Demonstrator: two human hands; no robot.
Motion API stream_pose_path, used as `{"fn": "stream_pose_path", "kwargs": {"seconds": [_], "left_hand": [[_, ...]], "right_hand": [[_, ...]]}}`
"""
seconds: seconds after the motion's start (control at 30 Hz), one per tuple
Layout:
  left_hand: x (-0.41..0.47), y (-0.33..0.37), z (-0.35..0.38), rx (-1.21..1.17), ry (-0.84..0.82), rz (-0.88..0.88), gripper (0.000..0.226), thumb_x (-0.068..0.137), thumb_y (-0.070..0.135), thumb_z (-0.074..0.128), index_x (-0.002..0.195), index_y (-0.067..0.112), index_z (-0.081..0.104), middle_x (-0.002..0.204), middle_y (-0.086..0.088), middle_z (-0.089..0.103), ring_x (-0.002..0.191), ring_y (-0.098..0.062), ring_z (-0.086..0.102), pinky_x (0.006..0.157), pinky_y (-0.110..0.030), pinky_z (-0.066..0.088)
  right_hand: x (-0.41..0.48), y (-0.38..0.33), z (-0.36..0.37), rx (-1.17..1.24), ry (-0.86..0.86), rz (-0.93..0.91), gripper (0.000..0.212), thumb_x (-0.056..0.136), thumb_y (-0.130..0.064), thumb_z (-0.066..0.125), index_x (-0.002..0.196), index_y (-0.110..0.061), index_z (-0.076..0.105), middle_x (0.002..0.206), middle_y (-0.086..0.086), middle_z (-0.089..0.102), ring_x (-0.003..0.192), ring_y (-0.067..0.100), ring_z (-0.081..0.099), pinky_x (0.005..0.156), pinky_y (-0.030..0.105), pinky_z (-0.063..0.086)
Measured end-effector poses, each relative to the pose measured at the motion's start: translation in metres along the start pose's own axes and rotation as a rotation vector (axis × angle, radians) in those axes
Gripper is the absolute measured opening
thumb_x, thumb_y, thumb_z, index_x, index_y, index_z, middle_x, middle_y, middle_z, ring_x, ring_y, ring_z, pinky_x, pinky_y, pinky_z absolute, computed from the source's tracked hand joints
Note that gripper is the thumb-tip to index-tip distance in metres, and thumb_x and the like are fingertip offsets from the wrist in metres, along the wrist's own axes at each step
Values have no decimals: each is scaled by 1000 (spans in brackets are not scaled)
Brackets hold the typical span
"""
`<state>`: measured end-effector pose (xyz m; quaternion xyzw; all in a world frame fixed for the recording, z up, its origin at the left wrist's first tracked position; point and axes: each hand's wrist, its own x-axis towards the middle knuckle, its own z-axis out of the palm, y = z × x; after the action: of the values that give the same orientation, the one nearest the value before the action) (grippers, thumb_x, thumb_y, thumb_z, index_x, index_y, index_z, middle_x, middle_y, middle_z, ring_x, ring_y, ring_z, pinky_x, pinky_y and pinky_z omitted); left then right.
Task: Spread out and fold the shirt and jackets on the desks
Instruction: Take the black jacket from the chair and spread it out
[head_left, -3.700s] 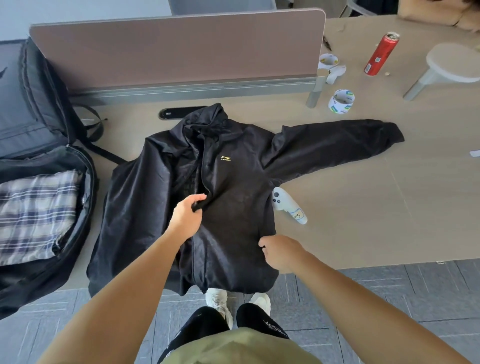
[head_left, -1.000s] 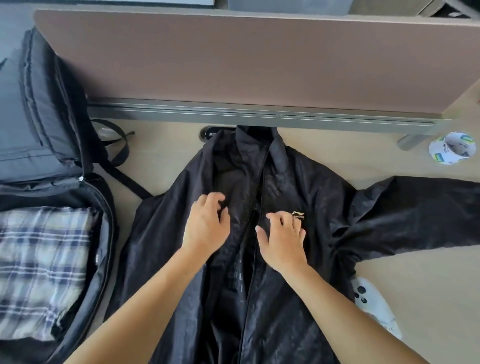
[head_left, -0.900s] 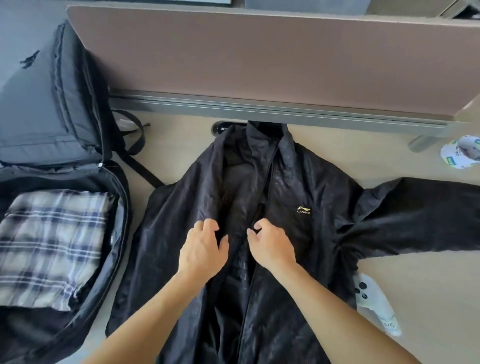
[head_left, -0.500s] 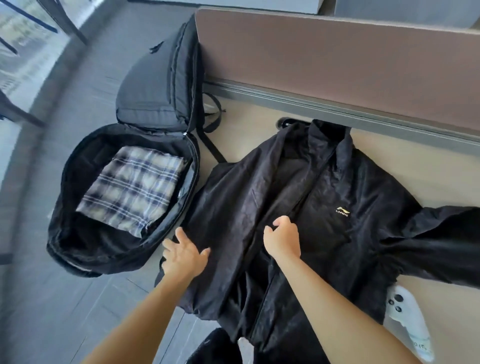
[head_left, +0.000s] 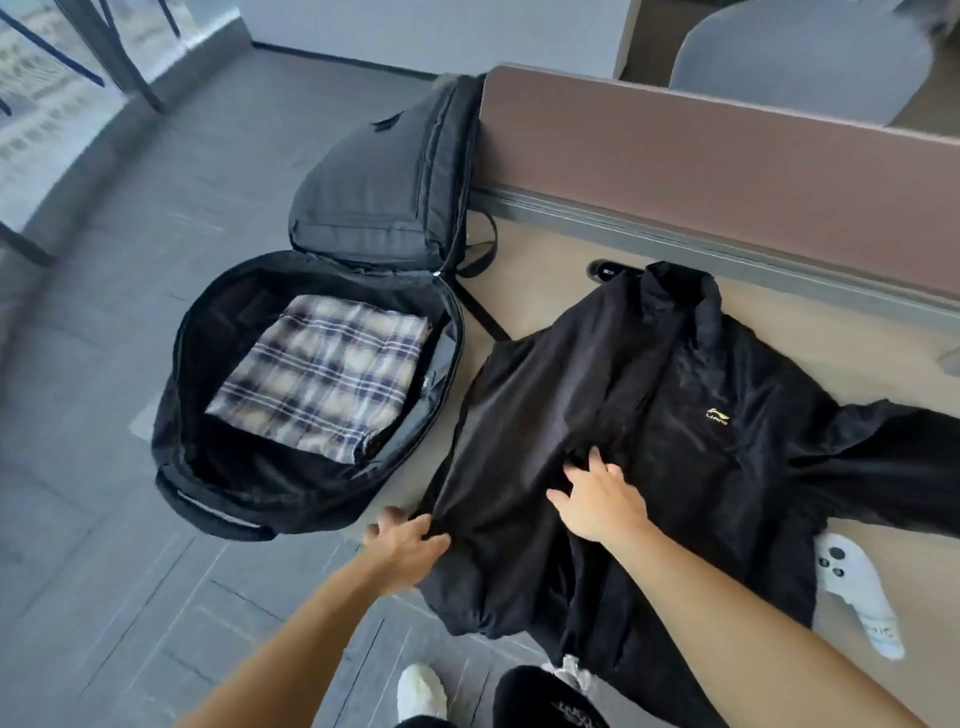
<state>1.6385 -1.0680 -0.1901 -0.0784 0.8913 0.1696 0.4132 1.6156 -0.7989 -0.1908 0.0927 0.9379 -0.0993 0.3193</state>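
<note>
- On the desk (head_left: 545, 291), beside the open backpack (head_left: 218, 483), the black jacket (head_left: 675, 467) lies front up, its hem hanging over the near edge.
- My right hand (head_left: 597, 501) presses flat on the front, fingers spread. My left hand (head_left: 402, 545), set apart from it, pinches the jacket's left side edge.
- I judge the right should pin firmly while the left draws outward and low, taking out slack without dragging the jacket.
- The white controller (head_left: 852, 587) touches the right side and may snag.

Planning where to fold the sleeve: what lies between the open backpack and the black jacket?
Head view: only a narrow strip of bare desk separates backpack and jacket; a black strap crosses it farther back.
</note>
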Motion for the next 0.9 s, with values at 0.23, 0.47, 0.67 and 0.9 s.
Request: {"fn": "stream_pose_path", "kwargs": {"seconds": [0.23,0.47,0.67,0.9], "left_hand": [[-3,-21,8,-294,-25,168,25,94,20,56,70,13,55,71,-4,56,60,-18,50,54,-24,37],[3,-32,13,-59,-69,184,28,85,40,71,91,13,67,78,-2,62,79,-23,65,61,-28,41],[-13,-11,-23,-149,56,309,16,98,28,55,99,12,55,99,-8,66,96,-28,63,71,-32,42],[-46,24,-161,-256,35,489,36,99,47,53,107,12,58,102,-13,67,93,-29,65,83,-44,53]], "right_hand": [[-41,-12,22,-93,-66,425,72,99,-63,27,154,-17,33,163,5,18,145,31,24,105,41,36],[-49,22,54,121,-88,353,81,98,-65,34,160,-22,6,167,-2,-10,146,37,24,113,46,35],[-45,-20,30,100,265,358,73,97,-45,53,155,-15,20,160,13,22,139,36,34,112,47,35],[-16,-104,4,405,394,-392,62,99,-51,40,154,-24,32,154,2,36,139,27,38,113,43,36]]}}
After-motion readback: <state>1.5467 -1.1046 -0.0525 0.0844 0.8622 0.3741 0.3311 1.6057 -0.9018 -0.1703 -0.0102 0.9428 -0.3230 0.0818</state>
